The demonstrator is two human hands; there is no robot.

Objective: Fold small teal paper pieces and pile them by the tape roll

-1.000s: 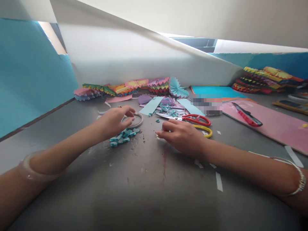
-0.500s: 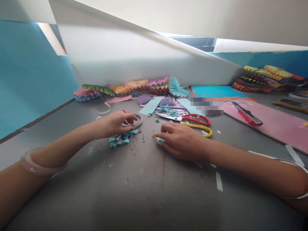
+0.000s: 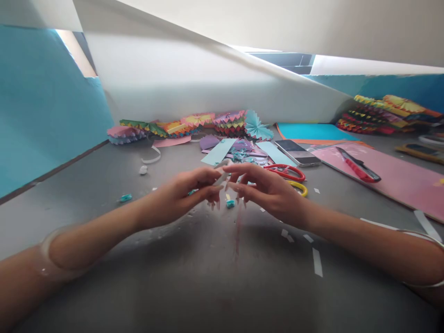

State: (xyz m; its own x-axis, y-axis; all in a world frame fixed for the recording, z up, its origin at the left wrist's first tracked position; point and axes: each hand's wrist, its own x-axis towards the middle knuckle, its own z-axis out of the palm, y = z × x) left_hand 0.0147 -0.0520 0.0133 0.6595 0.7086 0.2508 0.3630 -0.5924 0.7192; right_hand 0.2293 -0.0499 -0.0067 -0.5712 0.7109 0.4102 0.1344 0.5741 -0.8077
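Observation:
My two hands meet above the middle of the grey table (image 3: 215, 277). My left hand (image 3: 178, 196) is closed around small teal folded paper pieces (image 3: 191, 191); only a bit of teal shows between its fingers. My right hand (image 3: 268, 189) reaches in from the right and pinches the end of a small pale piece (image 3: 222, 178) that both hands share. One teal piece (image 3: 230, 203) lies just below the fingertips, and another teal piece (image 3: 125, 198) lies off to the left. Each wrist wears a bangle.
Red scissors (image 3: 286, 172) and yellow-handled scissors (image 3: 299, 187) lie behind my right hand. A phone (image 3: 297, 152), a pink sheet (image 3: 391, 180) with a red cutter (image 3: 357, 170), paper scraps and folded colourful fans (image 3: 208, 122) fill the back. White paper strips (image 3: 316, 262) lie at the front right.
My left hand left the ring and the teal pile and rose toward the middle with teal pieces in it. My right hand lifted off the table to meet it. The pile is gone from its spot.

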